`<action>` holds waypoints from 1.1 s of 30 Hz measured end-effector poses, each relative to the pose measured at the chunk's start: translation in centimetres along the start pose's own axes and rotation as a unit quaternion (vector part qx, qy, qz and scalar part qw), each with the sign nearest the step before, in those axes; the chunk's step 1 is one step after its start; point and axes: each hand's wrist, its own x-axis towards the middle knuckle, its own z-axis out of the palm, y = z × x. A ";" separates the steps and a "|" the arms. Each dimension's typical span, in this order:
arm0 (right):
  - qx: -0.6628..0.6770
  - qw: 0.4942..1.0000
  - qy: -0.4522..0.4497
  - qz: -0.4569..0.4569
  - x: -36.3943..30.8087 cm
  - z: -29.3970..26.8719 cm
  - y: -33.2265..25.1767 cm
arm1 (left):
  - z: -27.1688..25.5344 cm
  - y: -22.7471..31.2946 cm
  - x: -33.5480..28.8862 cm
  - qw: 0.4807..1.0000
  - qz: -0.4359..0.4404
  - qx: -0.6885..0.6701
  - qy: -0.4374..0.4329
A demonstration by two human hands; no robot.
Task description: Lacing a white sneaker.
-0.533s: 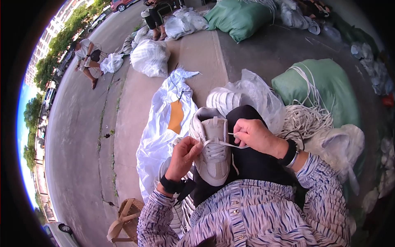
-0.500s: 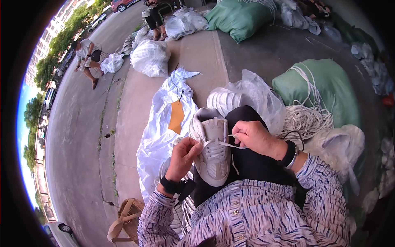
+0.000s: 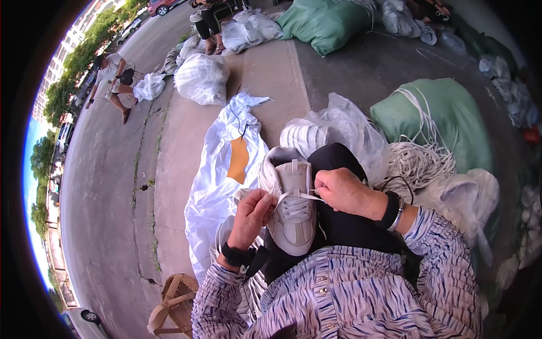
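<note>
A pale grey-beige sneaker [image 3: 296, 226] rests on my lap against my black trousers, its toe toward me. White shoelace [image 3: 300, 195] crosses its tongue, with the lower rows threaded through the eyelets. At the shoe's left side, my left hand [image 3: 252, 217] pinches the lace between thumb and forefinger. My right hand [image 3: 345, 192] is closed on the lace's other side, to the right of the upper eyelets. The lace runs between both hands. My right fingertips partly hide the lace end they grip.
Ahead lies a white plastic sack [image 3: 220, 186] with an orange-yellow piece [image 3: 238, 161] on it. A clear bag of white shoe parts [image 3: 316, 133], a bundle of white laces [image 3: 415, 166] and a green sack [image 3: 440, 121] are ahead and right. A woven basket [image 3: 179, 299] stands lower left. Another person [image 3: 114, 76] sits far left.
My right hand has moved slightly left, closer to the shoe, and its fingers have curled in more. The left hand keeps its pinch. The view has shifted a little.
</note>
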 end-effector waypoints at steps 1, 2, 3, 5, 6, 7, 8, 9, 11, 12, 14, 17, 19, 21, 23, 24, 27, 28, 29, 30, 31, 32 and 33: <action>-0.029 1.000 -0.005 0.001 0.1 -0.1 -0.1 | -0.1 0.1 0.0 1.000 0.000 0.000 0.000; -0.078 0.996 -0.022 0.039 0.3 -0.2 -0.2 | -0.2 0.1 -0.1 0.998 0.024 0.054 -0.007; -0.057 0.998 -0.012 0.003 0.4 -0.2 -0.2 | -0.2 0.1 -0.2 0.993 0.045 0.113 -0.012; -0.021 0.996 -0.053 0.068 0.5 -0.3 -0.2 | -0.2 0.1 -0.3 0.994 0.046 0.099 -0.008; -0.018 0.995 -0.062 0.072 0.5 -0.3 -0.1 | -0.1 0.1 -0.4 0.994 0.034 0.102 -0.002; 0.009 0.996 -0.048 0.073 0.5 -0.2 -0.1 | 0.0 0.0 -0.4 0.995 0.049 0.090 -0.003; 0.035 0.996 -0.036 0.076 0.4 0.0 0.0 | 0.1 0.0 -0.4 0.995 0.058 0.077 0.021; 0.034 0.996 -0.038 0.075 0.3 0.1 0.1 | 0.2 0.0 -0.4 0.995 0.066 0.064 0.045; -0.034 0.999 0.027 0.009 0.3 0.7 0.2 | 0.2 0.1 -0.3 0.996 0.058 0.049 0.040; -0.130 0.982 0.062 -0.122 0.4 0.9 0.2 | 0.1 0.3 -0.2 0.997 0.052 0.042 0.033; -0.238 0.948 0.065 -0.199 0.4 1.0 0.1 | -0.1 0.5 -0.1 0.997 0.045 0.055 0.030; -0.010 0.998 -0.019 0.059 0.5 0.7 -0.1 | -0.4 0.6 0.0 0.998 0.040 0.053 0.021; 0.000 0.997 -0.039 0.060 0.6 0.4 -0.3 | -0.6 0.6 0.1 0.993 0.052 0.100 -0.035; -0.052 0.998 -0.022 -0.019 0.6 0.3 -0.4 | -0.6 0.6 0.2 0.994 0.059 0.085 -0.038; -0.022 0.998 -0.051 0.002 0.6 0.0 -0.3 | -0.6 0.7 0.3 0.995 0.053 0.082 -0.032; 0.006 0.996 -0.076 0.043 0.6 0.0 -0.2 | -0.7 0.8 0.4 0.997 0.029 0.069 -0.032; 0.022 0.995 -0.082 0.045 0.7 -0.2 -0.1 | -0.6 1.2 0.5 0.997 0.006 0.068 -0.030; 0.029 0.996 -0.082 0.017 0.7 -0.2 -0.1 | -0.5 1.3 0.6 0.996 0.001 0.086 -0.031; 0.023 0.997 -0.078 0.011 0.6 -0.3 -0.2 | -0.4 1.4 0.7 0.997 0.008 0.078 -0.028; 0.009 0.997 -0.074 0.024 0.6 -0.3 -0.2 | -0.3 1.5 0.8 0.997 0.004 0.076 -0.021; 0.016 0.997 -0.075 0.002 0.5 -0.3 -0.2 | -0.3 1.6 0.8 0.996 -0.002 0.084 -0.019; 0.006 0.997 -0.071 -0.013 0.4 -0.3 -0.3 | -0.3 1.7 0.8 0.997 0.003 0.074 -0.012; -0.005 0.997 -0.073 -0.003 0.4 -0.4 -0.3 | -0.4 1.7 0.9 0.998 -0.008 0.060 -0.010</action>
